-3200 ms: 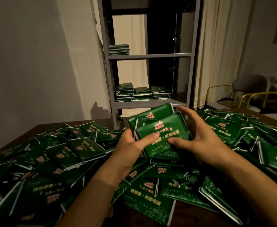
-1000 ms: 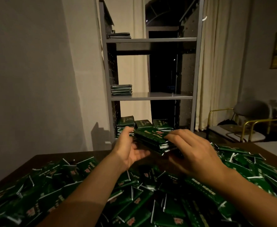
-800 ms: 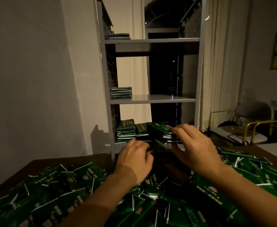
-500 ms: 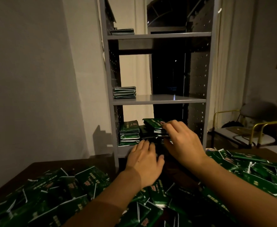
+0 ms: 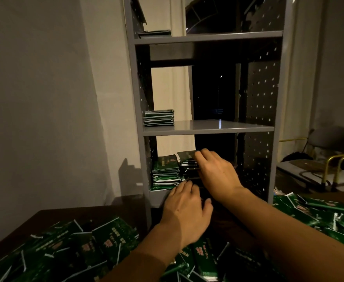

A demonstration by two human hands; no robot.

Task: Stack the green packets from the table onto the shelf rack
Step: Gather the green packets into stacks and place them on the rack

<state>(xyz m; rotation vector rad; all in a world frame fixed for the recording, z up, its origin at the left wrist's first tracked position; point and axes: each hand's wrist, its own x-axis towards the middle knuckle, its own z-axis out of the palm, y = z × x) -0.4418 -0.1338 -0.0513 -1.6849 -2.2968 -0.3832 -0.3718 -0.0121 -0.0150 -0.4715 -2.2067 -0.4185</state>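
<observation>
Our right hand (image 5: 218, 171) grips a bundle of green packets (image 5: 187, 161) on the shelf rack's (image 5: 207, 128) lowest shelf, beside the left stack (image 5: 165, 173); our left hand (image 5: 185, 210) hovers open, empty. We square edges before releasing.

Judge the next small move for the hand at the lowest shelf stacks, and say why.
Probably the right hand should let go and withdraw: its fingers rest on the pile of green foil packets already sitting on the grey metal rack's lowest shelf, beside the left-hand stack. The left hand holds nothing.
</observation>
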